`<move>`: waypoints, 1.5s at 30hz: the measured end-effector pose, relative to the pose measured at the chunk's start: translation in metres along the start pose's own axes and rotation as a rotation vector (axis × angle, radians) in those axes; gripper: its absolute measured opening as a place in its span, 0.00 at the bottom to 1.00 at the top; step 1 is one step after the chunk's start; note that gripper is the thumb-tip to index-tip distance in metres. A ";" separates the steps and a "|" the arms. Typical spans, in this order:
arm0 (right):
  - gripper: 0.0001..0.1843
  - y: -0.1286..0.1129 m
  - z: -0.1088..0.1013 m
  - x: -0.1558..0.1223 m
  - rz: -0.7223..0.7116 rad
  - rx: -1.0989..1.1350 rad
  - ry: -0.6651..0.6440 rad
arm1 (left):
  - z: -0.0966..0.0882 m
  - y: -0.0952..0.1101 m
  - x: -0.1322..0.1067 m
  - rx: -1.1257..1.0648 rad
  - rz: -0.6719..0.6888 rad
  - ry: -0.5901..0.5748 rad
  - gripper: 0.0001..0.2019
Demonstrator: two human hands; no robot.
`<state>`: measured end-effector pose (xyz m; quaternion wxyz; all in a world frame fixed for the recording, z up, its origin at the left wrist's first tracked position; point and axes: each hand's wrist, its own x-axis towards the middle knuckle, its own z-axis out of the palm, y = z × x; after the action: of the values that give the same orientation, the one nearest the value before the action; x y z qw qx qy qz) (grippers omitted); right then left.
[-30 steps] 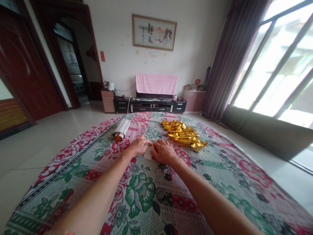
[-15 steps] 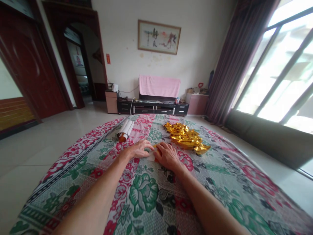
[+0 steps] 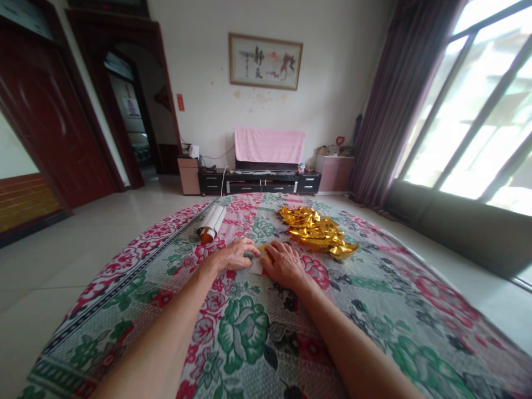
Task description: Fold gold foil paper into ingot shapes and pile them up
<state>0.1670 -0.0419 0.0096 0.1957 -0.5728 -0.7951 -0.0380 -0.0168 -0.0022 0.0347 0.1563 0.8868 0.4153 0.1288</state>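
Observation:
A small piece of gold foil paper [image 3: 256,267] with a white back lies on the tablecloth between my hands, partly folded. My left hand [image 3: 236,255] has its fingers curled, with the tips at the paper's left edge. From the right, my right hand [image 3: 285,262] presses down on the paper with bent fingers and covers much of it. Behind my right hand lies a heap of folded gold foil ingots [image 3: 313,230]. A roll of white-backed sheets [image 3: 213,221], copper-gold inside, rests beyond my left hand.
A flowered cloth [image 3: 245,332] covers the round table. Past its far edge stands a low black cabinet [image 3: 266,188] with a pink towel [image 3: 270,145] draped over something on it. Doors are at the left, a curtain [image 3: 374,122] and window at the right.
The view has shifted slightly. Both hands stay at the paper in nearly the same place, with only slight finger movement. The roll and the heap lie as before.

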 end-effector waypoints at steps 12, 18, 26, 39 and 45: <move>0.20 0.000 -0.001 0.000 0.007 0.012 0.061 | 0.008 -0.011 0.001 -0.032 0.035 0.063 0.13; 0.13 0.000 -0.003 0.002 -0.082 0.037 0.071 | 0.008 -0.012 0.003 -0.028 0.032 0.054 0.13; 0.17 0.002 -0.010 0.003 -0.156 0.140 -0.033 | 0.008 -0.007 0.004 -0.117 0.053 0.059 0.12; 0.29 0.010 -0.024 0.009 -0.301 0.291 -0.262 | 0.007 -0.011 0.006 -0.148 0.187 0.076 0.23; 0.25 0.009 -0.022 0.010 -0.317 0.313 -0.245 | 0.005 -0.012 0.004 -0.199 0.152 0.069 0.26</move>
<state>0.1789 -0.0361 0.0323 0.1757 -0.4041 -0.8889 0.1250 -0.0209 0.0075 0.0254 0.2190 0.8908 0.3374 0.2114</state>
